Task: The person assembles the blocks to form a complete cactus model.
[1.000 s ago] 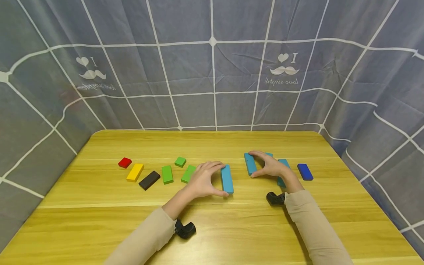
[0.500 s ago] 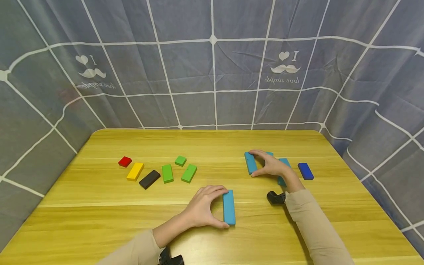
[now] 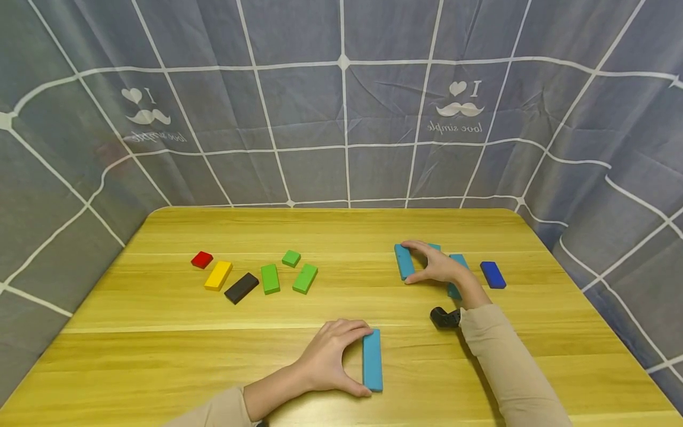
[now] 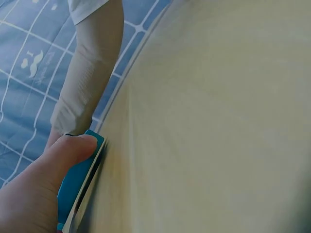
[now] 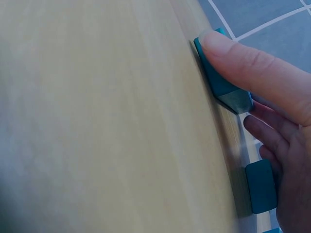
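Near the front middle of the table, my left hand (image 3: 326, 360) pinches a light blue rectangular block (image 3: 372, 360) end to end, thumb at the near end and fingertips at the far end. The left wrist view has the thumb pressed on this block (image 4: 77, 182), close over the wood. Farther back to the right, my right hand (image 3: 439, 267) grips a second light blue block (image 3: 404, 262) the same way. Its thumb lies on the block (image 5: 218, 80) in the right wrist view. Two more light blue blocks, one under the right wrist (image 3: 455, 290) and one behind the fingers (image 3: 434, 247), are partly hidden.
A dark blue block (image 3: 493, 275) lies right of the right hand. On the left are a red block (image 3: 201, 260), a yellow block (image 3: 218, 276), a black block (image 3: 242, 288) and three green blocks (image 3: 270, 279). A grey curtain (image 3: 299, 118) hangs behind the wooden table (image 3: 160, 367).
My left hand has brought its light blue block toward the table's front edge, uncovering a green block. The right hand keeps its grip and place.
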`<state>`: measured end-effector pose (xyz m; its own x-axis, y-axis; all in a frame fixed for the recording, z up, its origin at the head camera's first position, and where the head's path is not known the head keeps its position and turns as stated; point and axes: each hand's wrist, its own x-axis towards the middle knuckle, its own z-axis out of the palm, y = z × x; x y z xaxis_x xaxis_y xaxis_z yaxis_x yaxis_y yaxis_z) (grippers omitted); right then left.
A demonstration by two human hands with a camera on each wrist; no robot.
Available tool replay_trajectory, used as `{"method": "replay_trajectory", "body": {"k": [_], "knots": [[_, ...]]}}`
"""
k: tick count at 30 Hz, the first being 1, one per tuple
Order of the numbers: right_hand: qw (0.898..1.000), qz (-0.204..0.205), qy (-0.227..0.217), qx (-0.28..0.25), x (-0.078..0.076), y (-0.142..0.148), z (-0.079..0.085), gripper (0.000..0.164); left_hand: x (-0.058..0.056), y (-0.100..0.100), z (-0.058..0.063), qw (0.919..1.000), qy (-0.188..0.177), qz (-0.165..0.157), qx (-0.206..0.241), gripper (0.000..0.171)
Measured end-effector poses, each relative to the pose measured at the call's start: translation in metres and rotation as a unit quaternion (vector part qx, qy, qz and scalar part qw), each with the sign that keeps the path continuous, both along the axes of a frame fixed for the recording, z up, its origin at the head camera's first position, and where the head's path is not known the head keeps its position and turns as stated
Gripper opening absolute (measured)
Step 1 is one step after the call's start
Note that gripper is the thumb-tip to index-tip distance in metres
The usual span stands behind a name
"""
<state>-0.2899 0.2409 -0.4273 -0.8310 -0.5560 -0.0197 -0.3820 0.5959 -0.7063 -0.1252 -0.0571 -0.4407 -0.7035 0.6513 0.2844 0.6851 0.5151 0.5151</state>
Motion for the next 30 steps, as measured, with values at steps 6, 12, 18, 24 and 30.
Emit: {"method": "replay_trajectory", "body": {"k": [6, 12, 18, 24, 30], "knots": [[1.0, 0.001, 0.0, 0.001, 0.001, -0.001, 0.001, 0.087, 0.003, 0.002, -0.002, 0.9999, 0.011, -0.002, -0.003, 0.083], [1.0, -0.001, -0.002, 0.0, 0.002, -0.001, 0.002, 0.088, 0.005, 0.004, -0.003, 0.9997, 0.024, -0.001, -0.01, 0.084], [1.0, 0.0, -0.002, 0.003, 0.002, 0.0, 0.003, 0.088, 0.005, 0.005, -0.004, 0.9997, 0.025, -0.006, -0.003, 0.084], [1.0, -0.009, 0.01, 0.01, 0.005, 0.0, 0.005, 0.088, 0.005, 0.006, -0.006, 0.9994, 0.034, -0.007, -0.003, 0.084], [0.999, -0.019, 0.018, -0.031, 0.017, -0.01, 0.007, 0.083, 0.005, 0.005, -0.006, 0.9993, 0.035, -0.011, -0.006, 0.084]]}}
